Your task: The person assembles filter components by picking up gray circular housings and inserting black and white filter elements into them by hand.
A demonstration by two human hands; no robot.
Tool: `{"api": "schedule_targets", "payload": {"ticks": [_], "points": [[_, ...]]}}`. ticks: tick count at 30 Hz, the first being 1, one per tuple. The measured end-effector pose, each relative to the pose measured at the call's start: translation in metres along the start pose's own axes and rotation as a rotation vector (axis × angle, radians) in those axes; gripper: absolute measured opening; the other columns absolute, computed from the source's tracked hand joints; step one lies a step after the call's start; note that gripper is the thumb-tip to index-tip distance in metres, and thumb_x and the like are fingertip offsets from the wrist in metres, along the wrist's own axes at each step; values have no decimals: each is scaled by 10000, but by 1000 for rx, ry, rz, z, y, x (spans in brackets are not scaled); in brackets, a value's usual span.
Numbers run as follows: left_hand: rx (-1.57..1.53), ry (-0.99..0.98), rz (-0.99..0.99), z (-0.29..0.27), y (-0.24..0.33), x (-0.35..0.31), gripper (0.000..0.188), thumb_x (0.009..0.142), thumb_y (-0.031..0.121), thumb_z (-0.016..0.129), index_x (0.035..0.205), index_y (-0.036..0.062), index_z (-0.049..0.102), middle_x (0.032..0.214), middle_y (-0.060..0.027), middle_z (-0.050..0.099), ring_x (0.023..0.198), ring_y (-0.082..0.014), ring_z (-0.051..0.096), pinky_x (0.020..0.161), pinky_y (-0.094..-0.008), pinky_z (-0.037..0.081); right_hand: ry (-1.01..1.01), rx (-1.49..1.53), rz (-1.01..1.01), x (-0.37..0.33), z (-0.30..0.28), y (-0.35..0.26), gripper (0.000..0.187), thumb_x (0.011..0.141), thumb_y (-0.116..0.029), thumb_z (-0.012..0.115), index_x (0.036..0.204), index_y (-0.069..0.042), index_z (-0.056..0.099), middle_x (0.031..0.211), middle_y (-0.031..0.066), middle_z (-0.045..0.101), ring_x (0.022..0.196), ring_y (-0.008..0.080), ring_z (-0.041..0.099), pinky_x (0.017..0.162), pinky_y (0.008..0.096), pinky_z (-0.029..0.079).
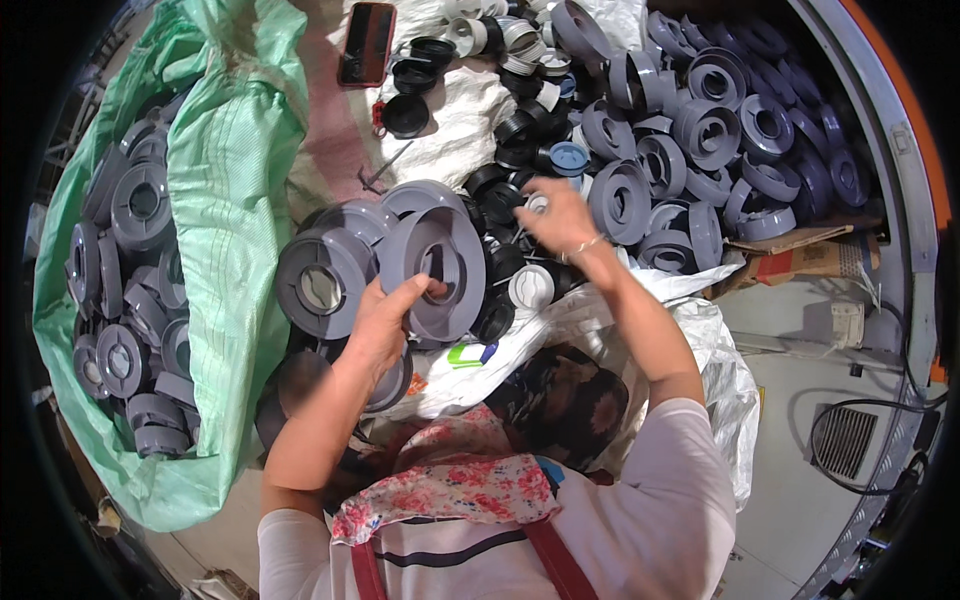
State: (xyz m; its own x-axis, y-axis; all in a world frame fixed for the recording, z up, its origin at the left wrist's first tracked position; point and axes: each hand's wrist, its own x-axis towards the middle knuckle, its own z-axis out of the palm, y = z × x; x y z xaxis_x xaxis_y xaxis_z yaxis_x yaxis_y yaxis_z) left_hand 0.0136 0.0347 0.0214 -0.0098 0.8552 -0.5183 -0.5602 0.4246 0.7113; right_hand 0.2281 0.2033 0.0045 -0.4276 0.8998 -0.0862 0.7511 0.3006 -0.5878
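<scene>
My left hand (pixel 378 322) grips a grey plastic ring (pixel 398 250), its thumb over the near rim and fingers reaching into the central opening. More grey rings (pixel 345 240) lie just left of and behind it. My right hand (pixel 566 218) is closed around a small white cap (pixel 538 203), over the heap of black caps (pixel 498 203); its fingers are slightly blurred. A white round cap (pixel 530 288) lies below that hand, and a blue cap (pixel 569 157) sits just beyond it.
A green woven sack (pixel 220 200) with grey rings inside stands at left. Grey rings (pixel 708 135) are piled at far right. A phone (pixel 367 45) and a thin metal tool (pixel 385 170) lie on the woven sacking. A black cable (pixel 850 485) hangs at right beside cardboard (pixel 810 258).
</scene>
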Motion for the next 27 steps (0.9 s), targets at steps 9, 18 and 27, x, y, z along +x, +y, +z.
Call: {"api": "schedule_targets", "payload": {"ticks": [9, 18, 27], "points": [[30, -17, 66, 13, -4, 1, 437, 858, 290, 593, 1156, -3, 468, 1008, -101, 576, 932, -185, 562, 817, -366, 480, -16, 112, -17, -9, 9, -3, 776, 585, -274, 706, 1247, 34, 443, 1196, 212, 519, 1094, 322, 513, 920, 338, 422], [-99, -167, 34, 9, 3, -10, 457, 874, 262, 579, 1186, -40, 436, 1080, -107, 553, 947, -174, 568, 825, -336, 488, -210, -4, -575, -58, 1, -77, 710, 587, -165, 733, 1220, -39, 438, 1014, 202, 482, 970, 349, 474, 840, 395, 432], [-152, -231, 15, 14, 3, -17, 477, 837, 274, 628, 1156, -40, 465, 1074, -111, 562, 968, -168, 564, 839, -327, 477, 54, 147, -567, -70, 5, -76, 545, 666, -245, 735, 1107, 1, 530, 950, 192, 563, 895, 312, 548, 726, 363, 505]]}}
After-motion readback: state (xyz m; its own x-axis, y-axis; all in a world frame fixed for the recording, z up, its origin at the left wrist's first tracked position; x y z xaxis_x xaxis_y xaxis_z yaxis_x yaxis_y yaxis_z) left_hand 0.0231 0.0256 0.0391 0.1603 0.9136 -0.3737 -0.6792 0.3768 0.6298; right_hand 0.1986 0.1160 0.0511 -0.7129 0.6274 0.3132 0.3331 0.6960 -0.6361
